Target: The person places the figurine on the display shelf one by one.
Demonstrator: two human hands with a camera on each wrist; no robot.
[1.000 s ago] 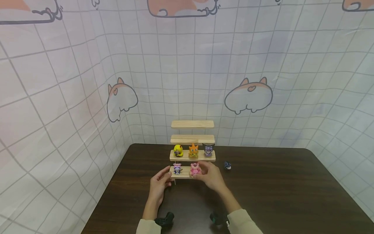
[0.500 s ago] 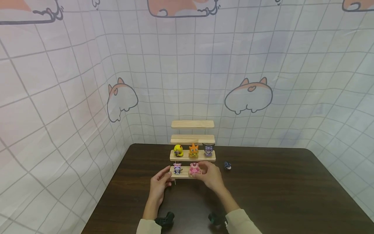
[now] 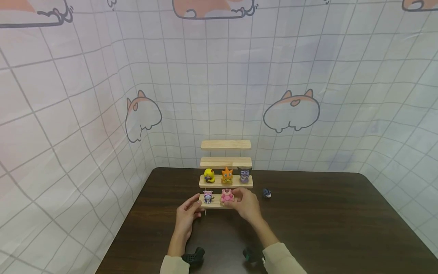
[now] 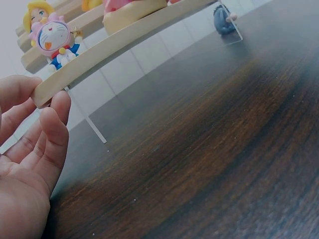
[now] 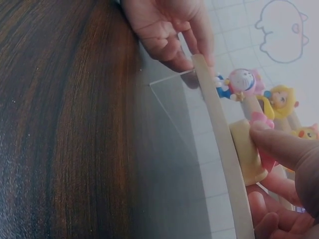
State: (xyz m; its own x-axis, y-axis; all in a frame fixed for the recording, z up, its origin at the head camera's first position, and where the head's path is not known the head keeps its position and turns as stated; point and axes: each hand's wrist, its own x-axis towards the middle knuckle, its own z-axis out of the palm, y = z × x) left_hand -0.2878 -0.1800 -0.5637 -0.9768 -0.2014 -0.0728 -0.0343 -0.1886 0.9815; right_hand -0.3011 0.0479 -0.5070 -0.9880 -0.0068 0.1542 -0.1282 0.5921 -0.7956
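A stepped rack of pale wooden boards stands on the table. My left hand pinches the left end of its lowest board, fingers above and below the wood in the left wrist view. A small cat figurine with a pink hood stands on that board close to my left fingers. My right hand grips a pink bear figurine, thumb on one side and fingers on the other. Its round cream base sits against the board in the right wrist view. The bear is partly hidden by my thumb there.
One board up stand yellow, orange and purple-black figurines. Two bare boards rise behind. A dark blue figurine rests on the brown table, right of the rack. A clear support holds the lowest board.
My right hand has slid slightly left with the pink bear figurine along the lowest board. The left hand keeps its grip on the board's end.
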